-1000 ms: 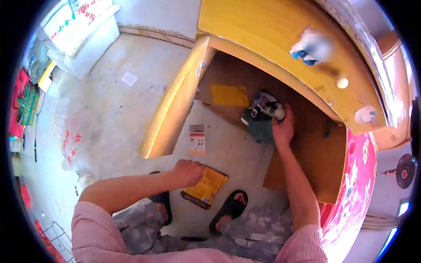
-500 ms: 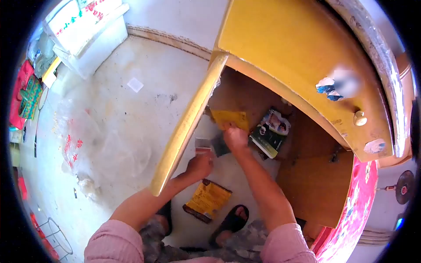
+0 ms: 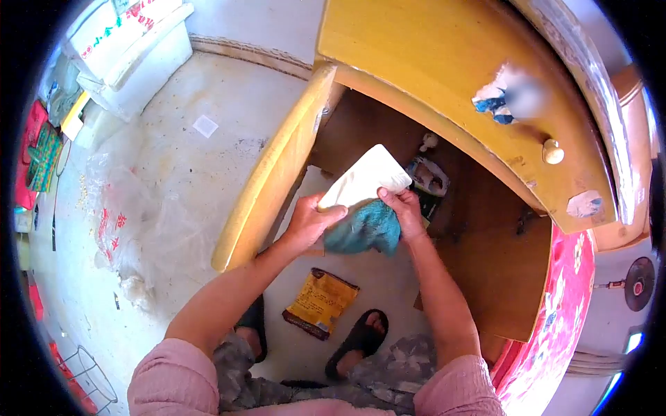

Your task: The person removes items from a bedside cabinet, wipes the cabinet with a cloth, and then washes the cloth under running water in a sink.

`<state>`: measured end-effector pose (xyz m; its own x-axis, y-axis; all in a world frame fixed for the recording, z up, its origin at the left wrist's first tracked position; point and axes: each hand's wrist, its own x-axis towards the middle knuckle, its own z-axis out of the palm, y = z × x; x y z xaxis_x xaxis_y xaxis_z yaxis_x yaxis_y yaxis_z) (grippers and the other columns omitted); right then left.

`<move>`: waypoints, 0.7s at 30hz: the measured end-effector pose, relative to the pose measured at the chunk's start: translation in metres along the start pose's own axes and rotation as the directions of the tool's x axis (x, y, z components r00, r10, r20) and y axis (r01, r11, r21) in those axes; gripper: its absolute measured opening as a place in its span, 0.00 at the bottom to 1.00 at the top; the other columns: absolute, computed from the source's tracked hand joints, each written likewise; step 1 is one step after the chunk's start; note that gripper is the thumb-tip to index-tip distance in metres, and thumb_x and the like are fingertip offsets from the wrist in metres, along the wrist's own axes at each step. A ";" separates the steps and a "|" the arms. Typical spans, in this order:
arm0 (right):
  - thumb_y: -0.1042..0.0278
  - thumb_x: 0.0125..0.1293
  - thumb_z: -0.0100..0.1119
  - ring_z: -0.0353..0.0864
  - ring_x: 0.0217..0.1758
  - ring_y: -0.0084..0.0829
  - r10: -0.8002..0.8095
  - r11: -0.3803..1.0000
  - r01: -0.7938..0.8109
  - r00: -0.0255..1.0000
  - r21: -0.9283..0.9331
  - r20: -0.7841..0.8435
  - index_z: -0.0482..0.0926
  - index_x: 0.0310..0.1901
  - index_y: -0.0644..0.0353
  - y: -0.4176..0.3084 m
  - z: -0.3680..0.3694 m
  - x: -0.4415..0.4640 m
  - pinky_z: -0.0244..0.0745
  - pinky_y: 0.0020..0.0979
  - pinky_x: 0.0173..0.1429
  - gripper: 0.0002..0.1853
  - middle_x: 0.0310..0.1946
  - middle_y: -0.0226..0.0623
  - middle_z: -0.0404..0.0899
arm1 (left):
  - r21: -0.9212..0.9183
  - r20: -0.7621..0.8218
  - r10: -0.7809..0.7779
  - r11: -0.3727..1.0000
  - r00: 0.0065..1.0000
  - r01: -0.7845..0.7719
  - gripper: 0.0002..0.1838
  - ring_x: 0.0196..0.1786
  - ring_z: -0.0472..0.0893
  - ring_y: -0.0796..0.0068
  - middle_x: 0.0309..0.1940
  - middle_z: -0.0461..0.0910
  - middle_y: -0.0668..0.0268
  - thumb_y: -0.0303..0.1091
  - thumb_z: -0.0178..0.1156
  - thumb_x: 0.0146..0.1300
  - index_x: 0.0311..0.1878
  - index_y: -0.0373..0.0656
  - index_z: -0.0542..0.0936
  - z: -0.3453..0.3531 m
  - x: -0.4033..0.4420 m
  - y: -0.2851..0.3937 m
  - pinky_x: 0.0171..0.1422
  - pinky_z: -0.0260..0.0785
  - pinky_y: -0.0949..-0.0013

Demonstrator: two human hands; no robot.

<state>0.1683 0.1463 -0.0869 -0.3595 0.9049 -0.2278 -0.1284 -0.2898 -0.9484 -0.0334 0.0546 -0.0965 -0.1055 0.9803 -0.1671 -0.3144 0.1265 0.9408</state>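
Note:
A white, flat, rectangular item is held up between my two hands before the open yellow cabinet. My left hand grips its left edge, thumb on top. Closed on its right edge is my right hand, together with a teal cloth that hangs below the item. Behind, inside the cabinet, lies a dark packet with a picture, partly hidden by my right hand. On the floor between my feet lies a yellow and brown packet.
The cabinet door stands open at the left of the opening. A white foam box is at the upper left, clear plastic sheeting on the left floor. Red flowered fabric and a small fan are at the right.
Both hands have come together and raised the white item with the teal cloth. The yellow piece by the cabinet floor no longer shows. The view has shifted slightly.

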 end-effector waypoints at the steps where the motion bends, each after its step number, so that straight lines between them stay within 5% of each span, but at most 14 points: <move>1: 0.70 0.60 0.64 0.80 0.40 0.24 0.005 0.999 -0.005 1.000 0.036 -0.013 0.81 0.45 0.63 0.002 -0.002 -0.002 0.75 0.26 0.46 0.12 0.39 0.32 0.83 | -0.003 -0.034 0.018 1.000 0.999 -0.018 0.15 0.34 0.79 0.82 0.33 0.81 0.68 0.28 0.63 0.59 0.49 0.34 0.79 0.002 -0.002 0.002 0.39 0.73 0.75; 3: 0.72 0.60 0.64 0.80 0.39 0.24 0.019 0.992 -0.022 1.000 0.125 0.025 0.81 0.44 0.62 0.002 -0.004 -0.010 0.75 0.26 0.46 0.10 0.38 0.33 0.83 | -0.094 -0.072 0.022 0.995 0.997 -0.029 0.14 0.30 0.78 0.84 0.33 0.81 0.68 0.31 0.63 0.60 0.48 0.35 0.79 0.003 -0.002 0.000 0.30 0.72 0.77; 6: 0.71 0.59 0.64 0.80 0.40 0.24 0.051 0.998 -0.048 0.993 -0.027 0.102 0.81 0.44 0.61 0.007 -0.014 -0.014 0.75 0.25 0.45 0.11 0.39 0.33 0.83 | 0.010 -0.037 -0.036 0.999 0.999 0.036 0.13 0.28 0.78 0.85 0.32 0.81 0.69 0.33 0.62 0.61 0.46 0.36 0.79 -0.003 -0.005 0.005 0.28 0.71 0.78; 10: 0.63 0.60 0.66 0.80 0.39 0.25 0.244 0.967 -0.247 0.969 -0.063 -0.044 0.81 0.42 0.60 0.014 -0.025 -0.018 0.75 0.27 0.45 0.12 0.37 0.30 0.82 | 0.444 0.053 0.150 0.882 0.987 -0.158 0.12 0.25 0.78 0.76 0.27 0.81 0.62 0.33 0.55 0.66 0.48 0.35 0.77 -0.014 -0.023 -0.001 0.28 0.72 0.66; 11: 0.56 0.60 0.66 0.80 0.41 0.30 0.331 0.940 -0.337 0.938 -0.054 -0.100 0.81 0.43 0.58 0.023 -0.033 -0.021 0.75 0.32 0.48 0.16 0.38 0.31 0.81 | 0.587 0.213 0.201 0.756 0.956 -0.289 0.13 0.26 0.81 0.63 0.25 0.79 0.55 0.29 0.51 0.66 0.52 0.38 0.75 -0.030 -0.037 -0.010 0.31 0.72 0.59; 13: 0.53 0.61 0.65 0.81 0.40 0.31 0.522 0.851 -0.524 0.840 0.030 -0.150 0.81 0.43 0.59 0.035 -0.050 -0.029 0.76 0.33 0.49 0.18 0.38 0.34 0.82 | 0.764 0.548 -0.107 0.466 0.830 -0.445 0.15 0.32 0.81 0.53 0.28 0.80 0.53 0.27 0.50 0.62 0.52 0.44 0.75 -0.072 -0.078 -0.013 0.36 0.73 0.56; 14: 0.51 0.61 0.64 0.81 0.40 0.32 0.612 0.790 -0.609 0.774 0.075 -0.165 0.81 0.43 0.59 0.040 -0.056 -0.035 0.76 0.34 0.49 0.19 0.38 0.35 0.82 | 0.851 0.525 -0.432 0.247 0.733 -0.464 0.17 0.38 0.81 0.50 0.32 0.80 0.53 0.28 0.53 0.58 0.52 0.49 0.74 -0.074 -0.103 0.035 0.40 0.73 0.52; 15: 0.45 0.59 0.64 0.81 0.43 0.34 0.664 0.747 -0.657 0.746 0.104 -0.059 0.80 0.46 0.59 0.042 -0.061 -0.041 0.75 0.35 0.52 0.24 0.41 0.36 0.82 | 0.812 0.554 -0.484 0.133 0.677 -0.569 0.15 0.41 0.81 0.53 0.34 0.81 0.56 0.32 0.54 0.57 0.49 0.50 0.77 -0.107 -0.124 0.023 0.40 0.73 0.52; 16: 0.47 0.59 0.64 0.80 0.45 0.34 0.671 0.740 -0.667 0.742 0.087 -0.018 0.79 0.47 0.59 0.044 -0.062 -0.046 0.75 0.35 0.53 0.24 0.43 0.37 0.81 | 0.863 0.458 -0.593 0.117 0.662 -0.492 0.14 0.41 0.82 0.56 0.32 0.81 0.57 0.34 0.56 0.55 0.46 0.47 0.78 -0.133 -0.138 0.024 0.39 0.72 0.53; 17: 0.49 0.59 0.64 0.79 0.47 0.35 0.677 0.732 -0.677 0.735 0.074 0.022 0.78 0.49 0.59 0.044 -0.061 -0.053 0.74 0.35 0.54 0.24 0.45 0.37 0.80 | 0.814 0.332 -0.612 -0.198 0.718 -0.546 0.13 0.40 0.82 0.57 0.31 0.81 0.57 0.36 0.58 0.54 0.44 0.46 0.79 -0.164 -0.161 0.029 0.39 0.72 0.54; 19: 0.54 0.59 0.63 0.78 0.49 0.35 0.643 0.763 -0.647 0.761 0.017 0.084 0.76 0.52 0.60 0.041 -0.052 -0.060 0.73 0.35 0.55 0.23 0.47 0.38 0.79 | 0.673 0.212 -0.571 -0.503 0.793 -0.542 0.14 0.40 0.83 0.60 0.31 0.81 0.59 0.37 0.60 0.52 0.42 0.44 0.79 -0.175 -0.182 0.041 0.41 0.72 0.55; 21: 0.60 0.58 0.62 0.77 0.51 0.34 0.572 0.820 -0.569 0.811 -0.064 0.123 0.74 0.54 0.60 0.034 -0.035 -0.063 0.72 0.34 0.57 0.24 0.49 0.37 0.78 | 0.672 0.217 -0.551 -0.514 0.806 -0.532 0.15 0.41 0.83 0.62 0.32 0.81 0.60 0.36 0.60 0.51 0.43 0.44 0.79 -0.138 -0.185 0.046 0.43 0.72 0.56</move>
<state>0.2188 0.0900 -0.1122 -0.4790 0.5292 -0.7003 0.1586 -0.7325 -0.6620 -0.1582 -0.1422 -0.0629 0.2927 0.7530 -0.5893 0.8522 -0.4850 -0.1964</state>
